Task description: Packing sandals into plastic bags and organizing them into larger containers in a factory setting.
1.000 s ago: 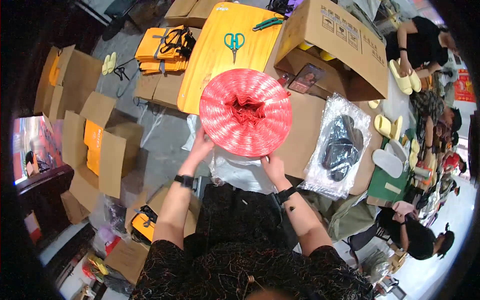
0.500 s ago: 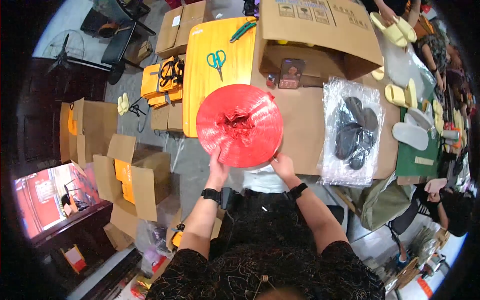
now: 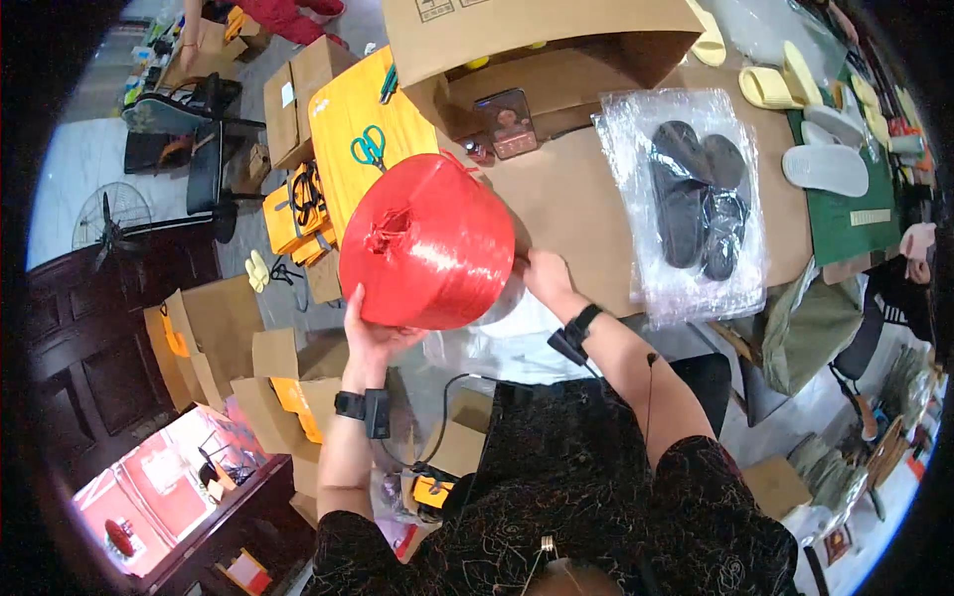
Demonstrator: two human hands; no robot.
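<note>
A big red roll of plastic twine [image 3: 447, 248] is tilted in front of me, its crumpled core hole facing left. From below left, my left hand [image 3: 376, 333] grips it, thumb up along its face. At the right lower side my right hand [image 3: 549, 280] holds the roll's edge, the fingertips partly hidden. Beyond the roll, teal-handled scissors [image 3: 369, 147] lie on a yellow board [image 3: 343, 119], their blades partly covered by it. Something white and transparent [image 3: 507, 318] shows beneath the roll.
Black slippers in clear plastic bags [image 3: 701, 199] lie on the table to the right, near yellow slippers [image 3: 780, 84]. A cardboard box [image 3: 537, 40] and a phone [image 3: 507, 124] stand beyond. Open cartons [image 3: 219, 328] sit on the left, with a person at upper left.
The roll has moved left and turned from face-on to tilted, showing its shiny side. Both hands went with it, still gripping. My view has shifted too.
</note>
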